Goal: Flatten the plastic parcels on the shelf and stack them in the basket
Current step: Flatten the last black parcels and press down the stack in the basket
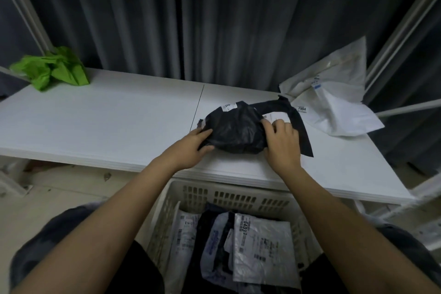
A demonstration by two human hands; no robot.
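Observation:
A crumpled black plastic parcel with white labels lies on the white shelf, a flat black flap trailing to its right. My left hand pinches its left edge between thumb and fingers. My right hand grips its right side, fingers curled over the plastic near a label. Below the shelf's front edge stands a white slatted basket holding several flattened parcels, the top one white with printed labels.
A crumpled green parcel sits at the shelf's back left corner. White parcels lie piled at the back right, one marked 7004. Dark curtains hang behind. White shelf posts rise at both sides.

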